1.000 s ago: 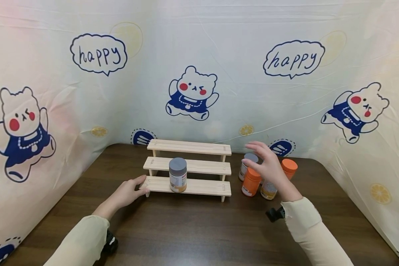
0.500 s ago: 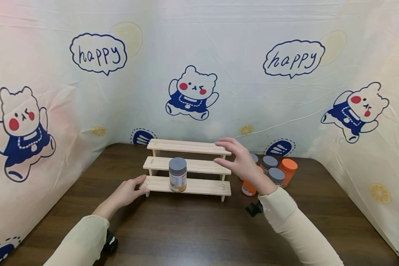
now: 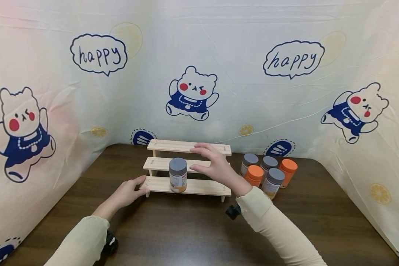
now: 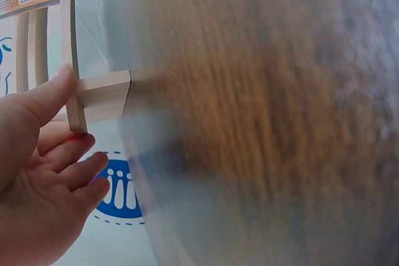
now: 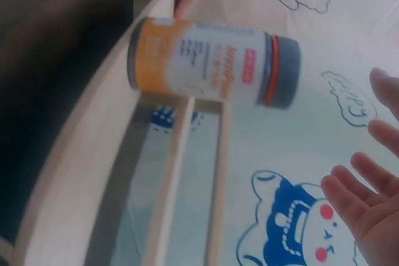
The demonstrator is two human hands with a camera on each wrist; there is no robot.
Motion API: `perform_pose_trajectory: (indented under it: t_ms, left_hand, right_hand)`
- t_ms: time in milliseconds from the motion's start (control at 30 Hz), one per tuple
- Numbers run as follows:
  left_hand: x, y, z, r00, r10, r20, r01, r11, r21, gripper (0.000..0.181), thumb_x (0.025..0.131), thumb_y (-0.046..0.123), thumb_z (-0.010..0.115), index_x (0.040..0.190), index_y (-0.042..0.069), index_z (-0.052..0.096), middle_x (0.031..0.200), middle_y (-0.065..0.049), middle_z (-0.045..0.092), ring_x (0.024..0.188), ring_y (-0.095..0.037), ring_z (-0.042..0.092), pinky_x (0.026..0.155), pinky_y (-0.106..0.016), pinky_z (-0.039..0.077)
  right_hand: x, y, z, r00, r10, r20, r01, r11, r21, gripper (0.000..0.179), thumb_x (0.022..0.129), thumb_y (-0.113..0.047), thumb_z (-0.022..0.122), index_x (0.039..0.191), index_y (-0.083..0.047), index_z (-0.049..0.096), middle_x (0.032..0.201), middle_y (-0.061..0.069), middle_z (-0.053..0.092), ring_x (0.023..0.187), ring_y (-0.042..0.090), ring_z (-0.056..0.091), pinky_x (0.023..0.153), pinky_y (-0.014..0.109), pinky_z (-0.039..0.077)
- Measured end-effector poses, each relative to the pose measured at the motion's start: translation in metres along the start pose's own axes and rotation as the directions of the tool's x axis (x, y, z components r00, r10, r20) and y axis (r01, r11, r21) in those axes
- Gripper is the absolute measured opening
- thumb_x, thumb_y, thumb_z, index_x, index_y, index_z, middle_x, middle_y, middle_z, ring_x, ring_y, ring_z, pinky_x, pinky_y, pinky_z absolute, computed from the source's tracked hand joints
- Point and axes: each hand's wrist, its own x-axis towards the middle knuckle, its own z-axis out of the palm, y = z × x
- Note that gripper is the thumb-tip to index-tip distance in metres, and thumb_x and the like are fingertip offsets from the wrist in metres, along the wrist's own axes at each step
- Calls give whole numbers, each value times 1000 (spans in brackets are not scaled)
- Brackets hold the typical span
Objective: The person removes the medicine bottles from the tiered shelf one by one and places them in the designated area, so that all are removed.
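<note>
A three-tier wooden display shelf (image 3: 203, 186) stands on the table. On its lowest tier, left of the middle, a grey-capped jar (image 3: 178, 175) with a white and orange label stands upright. My left hand (image 3: 128, 192) pinches the left end of that lowest board, thumb on one face and fingers on the other, as the left wrist view shows. My right hand (image 3: 216, 166) hovers over the shelf, just right of the jar, thumb and fingers spread with nothing between them. In the right wrist view the fingers (image 5: 368, 179) are apart from the jar (image 5: 206, 63).
Right of the shelf stand several more jars close together: an orange jar (image 3: 254, 175) in front, another orange jar (image 3: 288, 171) at the far right, and grey-capped jars (image 3: 273, 183) among them. A printed cloth (image 3: 199, 44) surrounds the dark wooden table (image 3: 173, 232).
My right hand has moved left from above the group of jars to over the shelf, near the jar on it. My left hand, the shelf and the jars have stayed in place.
</note>
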Motion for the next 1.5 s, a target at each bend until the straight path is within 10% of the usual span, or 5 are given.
perform_pose_trajectory:
  t_ms: [667, 1500]
  left_hand:
    - [0, -4, 1, 1000, 26, -18, -26, 1000, -5, 63, 89, 26, 62, 134, -11, 38, 135, -29, 38, 121, -43, 38, 96, -54, 33]
    - [-1, -2, -1, 1000, 25, -13, -25, 1000, -17, 63, 89, 26, 61, 134, -12, 37, 135, -29, 37, 121, -43, 38, 96, -54, 34]
  right_hand:
    - [-5, 10, 59, 999, 26, 27, -27, 999, 43, 39, 80, -19, 73, 117, -9, 62, 131, 8, 46, 112, 17, 51, 88, 29, 45]
    - [-7, 10, 69, 997, 54, -58, -48, 994, 97, 31, 84, -14, 68, 113, -5, 64, 128, 11, 49, 111, 22, 53, 85, 23, 46]
